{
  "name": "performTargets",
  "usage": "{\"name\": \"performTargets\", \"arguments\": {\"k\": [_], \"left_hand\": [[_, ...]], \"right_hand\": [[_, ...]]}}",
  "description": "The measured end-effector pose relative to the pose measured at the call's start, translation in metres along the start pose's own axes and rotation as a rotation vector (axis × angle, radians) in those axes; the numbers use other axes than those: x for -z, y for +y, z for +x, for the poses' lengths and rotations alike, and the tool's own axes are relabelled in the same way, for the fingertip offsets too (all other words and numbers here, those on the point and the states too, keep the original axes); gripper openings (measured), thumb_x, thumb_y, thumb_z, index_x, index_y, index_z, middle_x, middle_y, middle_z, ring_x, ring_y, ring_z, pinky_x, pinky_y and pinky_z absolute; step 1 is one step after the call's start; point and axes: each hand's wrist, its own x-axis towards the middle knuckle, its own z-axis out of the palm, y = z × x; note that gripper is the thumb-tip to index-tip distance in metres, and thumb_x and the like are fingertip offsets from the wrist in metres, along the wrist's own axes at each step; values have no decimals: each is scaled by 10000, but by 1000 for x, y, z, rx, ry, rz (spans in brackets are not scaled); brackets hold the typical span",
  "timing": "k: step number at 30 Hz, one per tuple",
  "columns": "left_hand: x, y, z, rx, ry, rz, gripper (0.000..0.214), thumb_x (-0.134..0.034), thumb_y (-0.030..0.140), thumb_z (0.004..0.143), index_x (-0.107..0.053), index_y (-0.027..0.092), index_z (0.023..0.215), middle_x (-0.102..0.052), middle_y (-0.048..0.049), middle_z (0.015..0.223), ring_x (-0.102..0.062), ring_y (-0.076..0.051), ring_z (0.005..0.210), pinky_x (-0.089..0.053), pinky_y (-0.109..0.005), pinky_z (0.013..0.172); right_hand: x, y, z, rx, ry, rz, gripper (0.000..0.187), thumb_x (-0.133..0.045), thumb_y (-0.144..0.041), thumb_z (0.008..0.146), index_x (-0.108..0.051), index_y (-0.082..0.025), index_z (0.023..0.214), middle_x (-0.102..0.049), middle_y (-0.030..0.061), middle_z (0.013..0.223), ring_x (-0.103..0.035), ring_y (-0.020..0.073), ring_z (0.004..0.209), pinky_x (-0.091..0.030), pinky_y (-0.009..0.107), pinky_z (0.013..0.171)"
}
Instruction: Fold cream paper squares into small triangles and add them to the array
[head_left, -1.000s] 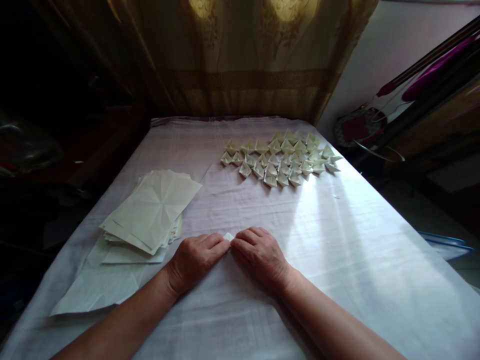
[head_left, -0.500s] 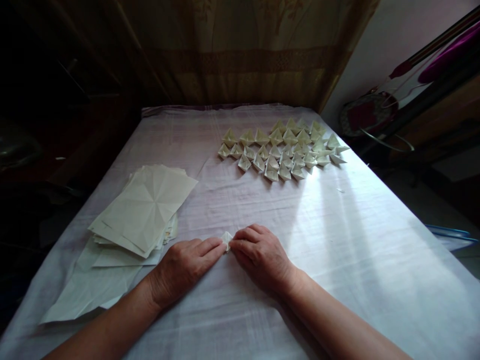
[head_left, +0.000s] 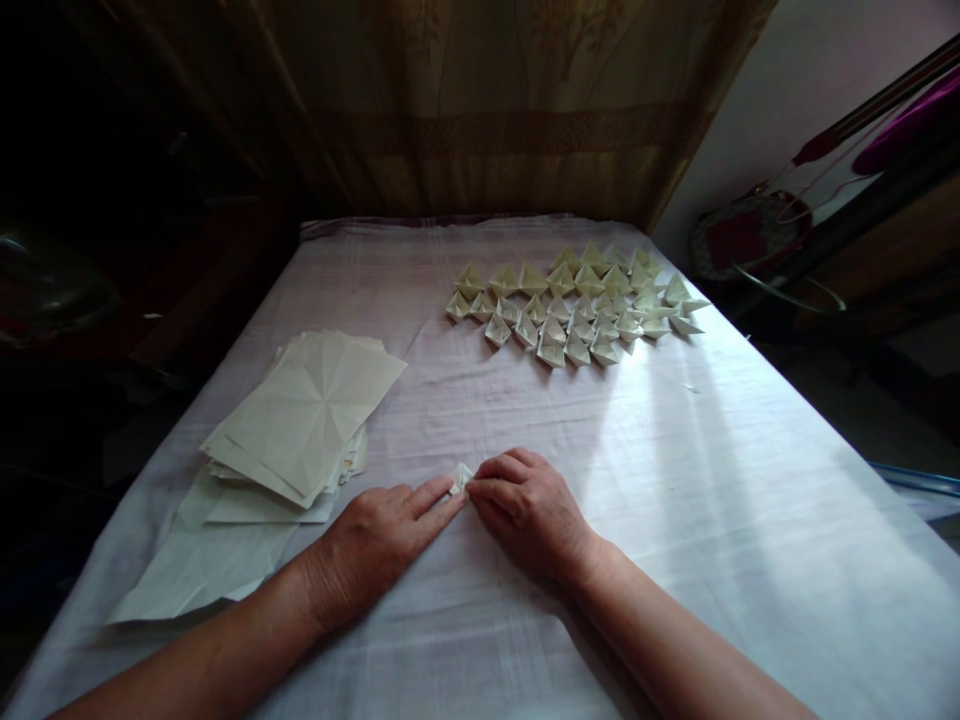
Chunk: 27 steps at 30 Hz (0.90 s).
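A small folded piece of white paper point(head_left: 462, 474) lies on the cloth-covered table point(head_left: 480, 600), mostly hidden by fingers. My left hand point(head_left: 386, 535) presses its left side, with thumb and forefinger close together on it. From the other side my right hand point(head_left: 529, 510) pinches the paper's right edge, its fingers curled. Left of my hands is a stack of creased paper sheets point(head_left: 315, 400), with a star of fold lines on the top one. Several folded paper boats point(head_left: 555, 330) stand in rows at the far right of the table.
A larger loose paper sheet point(head_left: 195, 570) sticks out beneath the stack, near my left forearm. Behind the table hangs a brown curtain point(head_left: 480, 130). A bag point(head_left: 750, 230) is beyond the right edge, and a small paper scrap point(head_left: 691, 388) lies on the cloth.
The view has shifted a little, so the table items appear slightly further right. My left thumb and fingers have moved further over the folded paper, covering more of it.
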Motion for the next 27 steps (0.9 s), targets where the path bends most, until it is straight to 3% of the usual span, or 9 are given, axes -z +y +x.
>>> {"name": "performTargets", "arguments": {"k": [6,11,16,23,27], "left_hand": [[1,9,0,55,-53,35,485,-414,31,915,-524,208,1353,-653,-101,1309,-711,-159,819,-565,-260,677],[-1,8,-4,61,-36,61,522,-412,28,912,-494,223,1390,-636,-83,1339,-700,-158,832,-562,-271,699],[-5,12,0,89,-22,114,501,-455,35,907,-518,228,1365,-632,-83,1344,-695,-159,808,-562,-272,675],[1,9,17,121,-142,-26,411,-455,95,940,-531,238,1317,-571,-85,1409,-688,-175,991,-573,-288,828],[6,7,22,106,-171,-43,359,-423,104,958,-531,214,1283,-547,-100,1423,-691,-185,995,-581,-305,826]], "right_hand": [[-2,2,2,-51,14,67,167,-568,-171,916,-728,-218,910,-710,43,885,-603,172,805,-479,314,781],[-1,-4,3,-163,73,-27,157,-617,-175,869,-727,-215,974,-685,75,993,-588,219,918,-465,363,844],[-1,-2,0,-139,64,-39,213,-585,-164,881,-723,-223,1032,-676,75,1045,-580,219,961,-459,354,858],[0,5,0,-123,16,-106,265,-569,-158,887,-711,-254,1089,-658,70,1101,-555,223,990,-425,357,853],[3,4,2,-100,-62,-167,245,-585,-179,900,-697,-250,1107,-649,74,1139,-542,235,1021,-406,359,846]]}}
